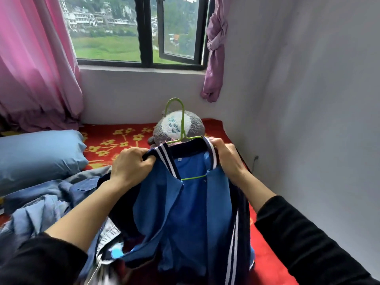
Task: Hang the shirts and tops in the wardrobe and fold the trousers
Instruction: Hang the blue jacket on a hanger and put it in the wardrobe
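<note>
The left hand (131, 163) is closed in a fist on the left end of a jacket's collar. Its fingers curl round the dark knit, so the fingertips are buried in cloth. The right hand (227, 156) grips the collar's right end with its fingers folded over the edge; its thumb is out of sight.

Between them hangs the jacket (185, 212), a blue sports top with a navy collar and white stripes. It is held up over the near right part of the bed, and its front is open so the blue lining shows. Its hem is cut off by the bottom edge, and its left side is hidden behind the left forearm.

A green hanger (182, 120) sits inside it. The hook stands above the collar and a short piece of the lower bar crosses the open front. Cloth covers the hanger's shoulders, so how they are seated cannot be told.

Just beyond the collar, a grey plush toy (197, 125) lies on the red flowered bedsheet (123, 140), partly hidden by hook and collar. To the left lies a heap of denim garments (51, 200). Its near end is blurred and partly covered by the left arm, and which pieces are shirts or trousers cannot be made out. A blue pillow (41, 159) lies beyond it.

At the far wall is a window (147, 38), with a pink curtain (35, 68) on its left and a knotted mauve curtain (216, 48) on its right.
</note>
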Available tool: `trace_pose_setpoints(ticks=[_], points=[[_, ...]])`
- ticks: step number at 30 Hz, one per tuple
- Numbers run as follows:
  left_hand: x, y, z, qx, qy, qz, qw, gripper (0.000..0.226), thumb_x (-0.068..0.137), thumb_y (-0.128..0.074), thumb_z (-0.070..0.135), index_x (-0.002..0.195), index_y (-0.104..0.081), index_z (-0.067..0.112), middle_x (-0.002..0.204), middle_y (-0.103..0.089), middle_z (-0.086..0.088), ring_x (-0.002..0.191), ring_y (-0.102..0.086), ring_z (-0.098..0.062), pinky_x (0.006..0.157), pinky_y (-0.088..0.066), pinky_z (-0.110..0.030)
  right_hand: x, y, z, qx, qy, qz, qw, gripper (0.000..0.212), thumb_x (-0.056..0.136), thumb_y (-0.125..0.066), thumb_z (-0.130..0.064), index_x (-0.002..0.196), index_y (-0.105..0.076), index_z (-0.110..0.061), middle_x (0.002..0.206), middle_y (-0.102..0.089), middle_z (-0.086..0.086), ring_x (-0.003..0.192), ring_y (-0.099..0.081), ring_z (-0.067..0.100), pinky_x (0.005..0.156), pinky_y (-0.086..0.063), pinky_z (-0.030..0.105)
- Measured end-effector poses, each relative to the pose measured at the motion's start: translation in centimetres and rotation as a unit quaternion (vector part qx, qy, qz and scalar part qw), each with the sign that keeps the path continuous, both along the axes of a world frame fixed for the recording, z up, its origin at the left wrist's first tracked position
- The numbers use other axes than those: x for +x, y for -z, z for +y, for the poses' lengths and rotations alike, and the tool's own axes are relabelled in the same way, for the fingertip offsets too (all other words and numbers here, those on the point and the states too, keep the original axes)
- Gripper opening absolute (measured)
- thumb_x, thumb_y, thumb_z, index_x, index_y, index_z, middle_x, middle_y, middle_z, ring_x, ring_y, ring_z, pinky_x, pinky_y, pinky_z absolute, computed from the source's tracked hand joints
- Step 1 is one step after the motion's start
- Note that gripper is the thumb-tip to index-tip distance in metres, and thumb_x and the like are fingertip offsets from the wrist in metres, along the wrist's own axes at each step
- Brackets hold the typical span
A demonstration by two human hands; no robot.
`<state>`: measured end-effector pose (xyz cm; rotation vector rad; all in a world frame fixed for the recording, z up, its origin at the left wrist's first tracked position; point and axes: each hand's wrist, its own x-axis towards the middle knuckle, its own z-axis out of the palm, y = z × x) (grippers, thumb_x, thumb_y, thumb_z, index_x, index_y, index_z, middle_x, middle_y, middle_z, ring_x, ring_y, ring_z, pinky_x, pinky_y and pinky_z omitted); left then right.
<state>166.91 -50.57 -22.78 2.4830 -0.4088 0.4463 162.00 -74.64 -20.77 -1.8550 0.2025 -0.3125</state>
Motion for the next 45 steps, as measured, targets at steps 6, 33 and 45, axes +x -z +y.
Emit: trace_pose_setpoints(ticks=[6, 33, 45], points=[[-0.7, -6.9, 2.8, -0.113, 0.033, -0.086, 0.989, 0.035, 0.078, -0.050, 0.031, 0.051, -0.044, 0.010, 0.048, -0.030, 0.002, 0.048, -0.030, -0.012, 0.049, -0.031, -0.027, 0.1, -4.5, -0.9, -0.342, 0.135, -0.163, 0.916, 0.035, 0.078, -0.059, -0.015, 0.112, -0.052, -0.017, 0.116, -0.045, -0.003, 0.112, -0.036, 0.016, 0.097, -0.020, 0.033], [-29.2, -18.6, 13.4, -0.025, -0.151, -0.160, 0.975, 0.017, 0.081, -0.054, 0.065, 0.090, -0.063, 0.055, 0.080, -0.067, 0.021, 0.077, -0.060, 0.000, 0.076, -0.046, -0.019, -10.5, -18.6, 13.2, -0.170, -0.176, -0.349, 0.904, 0.032, 0.087, -0.049, -0.013, 0.058, -0.034, -0.015, 0.054, -0.034, -0.003, 0.052, -0.029, 0.013, 0.047, -0.023, 0.023], [-45.6, -18.5, 21.0, 0.048, -0.447, -0.268, 0.852, 0.033, 0.086, -0.057, 0.051, 0.095, -0.072, 0.024, 0.064, -0.059, 0.001, 0.063, -0.054, -0.021, 0.058, -0.044, -0.033, -23.2, -15.7, 28.4, -0.219, -0.212, -0.406, 0.861, 0.039, 0.075, -0.061, -0.018, 0.109, -0.043, -0.007, 0.111, -0.046, 0.011, 0.098, -0.047, 0.031, 0.078, -0.040, 0.039]])
